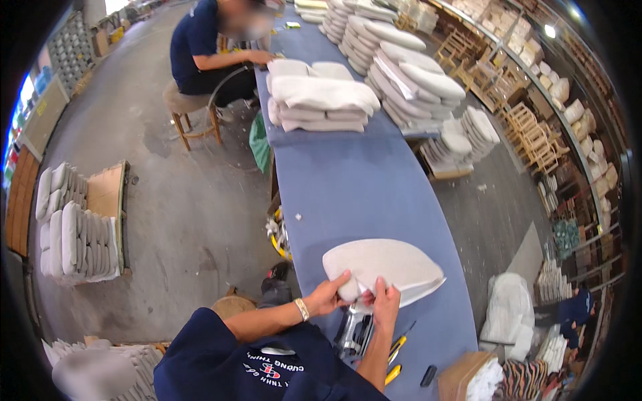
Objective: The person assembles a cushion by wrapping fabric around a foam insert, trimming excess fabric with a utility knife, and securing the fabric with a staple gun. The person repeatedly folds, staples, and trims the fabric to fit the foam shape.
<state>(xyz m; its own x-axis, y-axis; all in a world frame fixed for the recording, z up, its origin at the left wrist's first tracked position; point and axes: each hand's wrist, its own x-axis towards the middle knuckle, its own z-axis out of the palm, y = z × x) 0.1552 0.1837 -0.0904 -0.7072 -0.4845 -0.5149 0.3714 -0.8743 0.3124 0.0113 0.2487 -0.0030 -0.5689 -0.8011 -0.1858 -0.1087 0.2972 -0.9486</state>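
A light beige upholstered seat pad [381, 260] is raised over the near part of the blue-covered table [354, 180], its white underside showing along the near edge. My left hand [326, 296] grips its near left corner, thumb on top. Close beside it, my right hand [386, 304] pinches the near edge, with the thumb up and the other fingers partly hidden. Between my forearms lies a silver and black tool [354, 331], partly covered by the pad and my arm. Right of my right forearm are a yellow-handled hand tool [398, 347] and a small black block [429, 375].
Stacks of beige pads [321, 100] stand on the table's far end. A co-worker [200, 53] sits on a stool [194, 110] at the far left. Padded pieces fill a pallet [124, 220] on the left floor. An open cardboard box [461, 374] is at the near right.
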